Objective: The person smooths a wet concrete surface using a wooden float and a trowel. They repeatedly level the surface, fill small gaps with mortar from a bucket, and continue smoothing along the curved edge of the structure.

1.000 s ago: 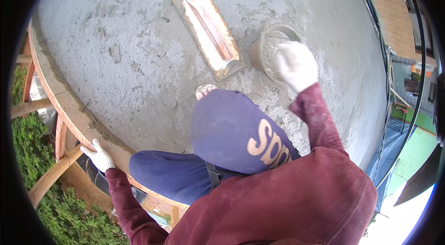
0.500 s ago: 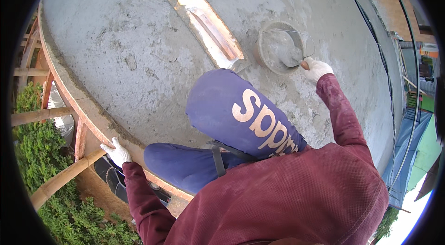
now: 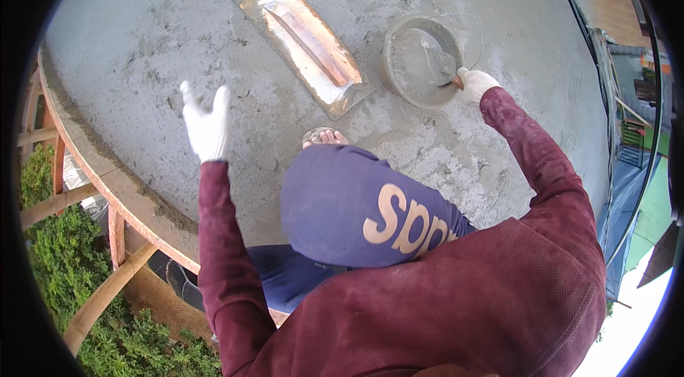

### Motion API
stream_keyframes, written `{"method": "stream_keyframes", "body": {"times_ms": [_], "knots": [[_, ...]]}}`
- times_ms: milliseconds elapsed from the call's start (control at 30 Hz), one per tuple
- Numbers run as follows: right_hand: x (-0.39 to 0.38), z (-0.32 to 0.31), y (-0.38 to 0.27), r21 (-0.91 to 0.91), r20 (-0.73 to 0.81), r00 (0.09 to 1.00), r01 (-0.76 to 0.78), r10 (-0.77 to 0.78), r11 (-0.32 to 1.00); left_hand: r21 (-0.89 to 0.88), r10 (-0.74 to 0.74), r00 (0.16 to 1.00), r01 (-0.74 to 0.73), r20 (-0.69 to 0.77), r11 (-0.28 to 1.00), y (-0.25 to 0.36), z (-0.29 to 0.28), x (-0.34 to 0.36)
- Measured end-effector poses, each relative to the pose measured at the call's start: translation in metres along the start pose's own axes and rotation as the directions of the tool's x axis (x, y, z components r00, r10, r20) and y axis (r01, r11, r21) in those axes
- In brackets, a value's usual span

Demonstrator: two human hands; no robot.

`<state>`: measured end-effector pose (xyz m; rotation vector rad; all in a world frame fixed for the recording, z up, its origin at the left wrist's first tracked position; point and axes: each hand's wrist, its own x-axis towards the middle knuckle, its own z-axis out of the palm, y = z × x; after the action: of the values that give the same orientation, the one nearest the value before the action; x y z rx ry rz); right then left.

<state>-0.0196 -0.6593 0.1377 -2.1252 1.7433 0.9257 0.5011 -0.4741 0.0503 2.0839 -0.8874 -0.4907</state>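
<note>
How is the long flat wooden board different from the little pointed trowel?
The long flat wooden plastering float lies untouched on the wet grey cement slab; the small pointed metal trowel is gripped by the white-gloved right hand. The float is far longer and rectangular, the trowel short and pointed. The trowel's blade sits in the round mortar bucket, not on the slab. Both are cement-smeared.

Single head-worn fisheye looks steeply down, close over wet cement surface (image 3: pixel 142 56).

White glove on left hand (image 3: pixel 206 127), white glove on right hand (image 3: pixel 476 83), maroon sleeves, grey wet cement slab (image 3: pixel 142 35), orange-brown float (image 3: pixel 303 38) at twelve o'clock, grey bucket (image 3: pixel 420 60), blue trousers.
</note>
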Motion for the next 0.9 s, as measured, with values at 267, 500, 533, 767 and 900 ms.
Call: {"method": "stream_keyframes", "body": {"times_ms": [267,500,533,767,900], "knots": [[-0.035,-0.035,-0.058,-0.233,0.043,0.995,0.096,-0.088,0.968,0.247,-0.22,0.911,0.137,0.349,0.959,0.108,0.198,0.024],[-0.002,-0.025,-0.031,-0.109,0.066,0.993,0.104,-0.097,0.989,0.215,-0.097,0.986,0.066,0.139,0.974,0.093,0.222,0.037],[0.0,-0.017,-0.026,-0.03,0.074,0.99,0.12,-0.117,0.992,0.215,-0.072,0.993,0.051,0.092,0.975,0.086,0.22,0.037],[-0.019,0.034,-0.016,0.283,-0.121,0.979,0.194,-0.166,0.939,0.037,0.104,0.991,-0.107,0.08,0.994,0.043,0.095,0.036],[0.016,0.053,-0.024,0.407,-0.13,0.985,0.155,-0.11,0.9,0.245,0.297,0.953,-0.303,0.061,0.921,-0.005,0.024,0.011]]}}
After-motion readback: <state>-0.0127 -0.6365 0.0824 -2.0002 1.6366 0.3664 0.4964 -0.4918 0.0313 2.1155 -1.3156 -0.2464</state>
